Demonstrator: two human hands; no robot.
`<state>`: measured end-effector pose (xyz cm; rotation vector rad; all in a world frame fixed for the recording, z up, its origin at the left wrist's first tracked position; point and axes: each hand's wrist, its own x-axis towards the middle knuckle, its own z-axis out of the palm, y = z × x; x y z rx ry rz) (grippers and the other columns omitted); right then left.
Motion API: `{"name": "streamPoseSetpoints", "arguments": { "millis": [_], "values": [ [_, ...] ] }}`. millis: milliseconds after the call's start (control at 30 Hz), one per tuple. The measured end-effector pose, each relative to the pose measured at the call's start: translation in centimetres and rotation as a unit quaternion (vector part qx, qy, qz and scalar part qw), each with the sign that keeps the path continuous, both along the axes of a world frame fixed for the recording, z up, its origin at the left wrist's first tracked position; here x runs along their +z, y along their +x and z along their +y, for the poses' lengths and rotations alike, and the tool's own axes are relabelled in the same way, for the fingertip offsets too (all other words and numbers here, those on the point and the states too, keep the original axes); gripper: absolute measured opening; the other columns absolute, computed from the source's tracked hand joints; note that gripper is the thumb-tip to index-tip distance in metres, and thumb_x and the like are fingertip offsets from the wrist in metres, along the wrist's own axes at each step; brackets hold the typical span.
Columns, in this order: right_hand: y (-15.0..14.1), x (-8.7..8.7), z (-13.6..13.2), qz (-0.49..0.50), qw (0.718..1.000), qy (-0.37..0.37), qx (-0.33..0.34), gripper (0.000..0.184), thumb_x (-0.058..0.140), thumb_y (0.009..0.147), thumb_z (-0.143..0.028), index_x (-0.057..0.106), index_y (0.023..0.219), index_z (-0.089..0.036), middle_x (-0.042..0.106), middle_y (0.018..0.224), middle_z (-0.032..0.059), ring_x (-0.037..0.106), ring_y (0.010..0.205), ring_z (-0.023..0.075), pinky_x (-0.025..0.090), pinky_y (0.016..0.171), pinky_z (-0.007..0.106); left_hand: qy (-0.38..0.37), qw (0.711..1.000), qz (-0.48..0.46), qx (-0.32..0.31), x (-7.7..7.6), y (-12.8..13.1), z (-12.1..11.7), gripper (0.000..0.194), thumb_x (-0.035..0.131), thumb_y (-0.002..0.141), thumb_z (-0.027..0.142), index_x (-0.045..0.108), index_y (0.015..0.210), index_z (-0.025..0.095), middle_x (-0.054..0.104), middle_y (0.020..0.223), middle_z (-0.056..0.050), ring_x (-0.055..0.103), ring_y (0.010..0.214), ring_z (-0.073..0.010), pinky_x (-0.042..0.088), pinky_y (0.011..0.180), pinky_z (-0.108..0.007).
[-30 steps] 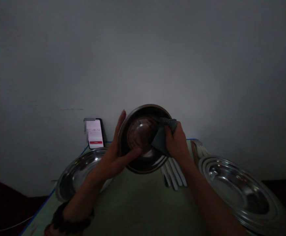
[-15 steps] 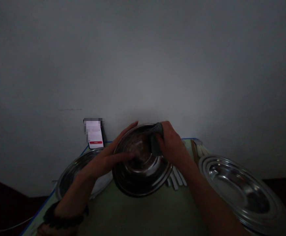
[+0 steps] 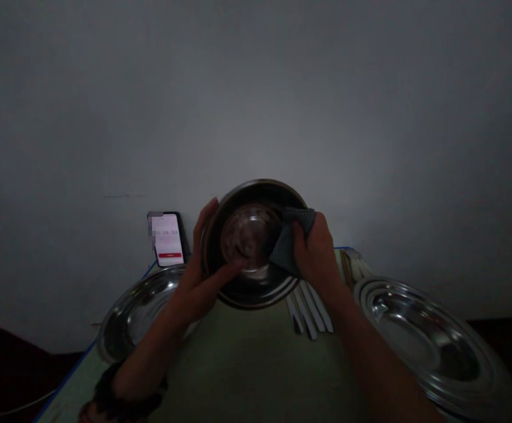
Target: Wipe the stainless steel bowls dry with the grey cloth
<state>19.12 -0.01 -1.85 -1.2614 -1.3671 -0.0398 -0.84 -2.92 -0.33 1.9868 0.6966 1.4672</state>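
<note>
A shiny metal bowl (image 3: 251, 235) is held up over the table, tilted so its inside faces me. My left hand (image 3: 201, 282) grips its left side, thumb inside the bowl and fingers behind the rim. On the right side, my right hand (image 3: 317, 252) is closed on a grey cloth (image 3: 286, 249), which lies against the bowl's inner wall and folds over the rim. The right fingers are partly hidden by the cloth.
Another metal bowl (image 3: 119, 323) stands at the left, partly behind my forearm. Several knives (image 3: 309, 311) lie below the held bowl. Stacked metal basins (image 3: 418, 335) stand at the right, near bundled utensils (image 3: 357, 264). A lit phone (image 3: 168, 241) leans on the wall (image 3: 256, 106).
Both hands have raised the bowl and tipped it more upright toward me. The cloth has moved slightly right and shows more. More of the knives is now visible.
</note>
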Motion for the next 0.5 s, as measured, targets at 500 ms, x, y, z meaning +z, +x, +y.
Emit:
{"name": "streamPoseSetpoints", "arguments": {
  "millis": [500],
  "values": [
    [0.2,0.6,-0.7,-0.086,0.992,-0.022,0.090,0.008,0.044,0.088,-0.027,0.045,0.093,-0.022,0.057,0.094,0.0090,0.055,0.088,0.0240,0.046,0.079,0.041,-0.087,0.991,0.072,-0.068,0.7,-2.2,0.9,0.067,0.060,0.088,0.028,0.030,0.145,0.044,0.026,0.158,0.008,0.021,0.144,-0.0272,0.019,0.118,-0.044]
  ]
}}
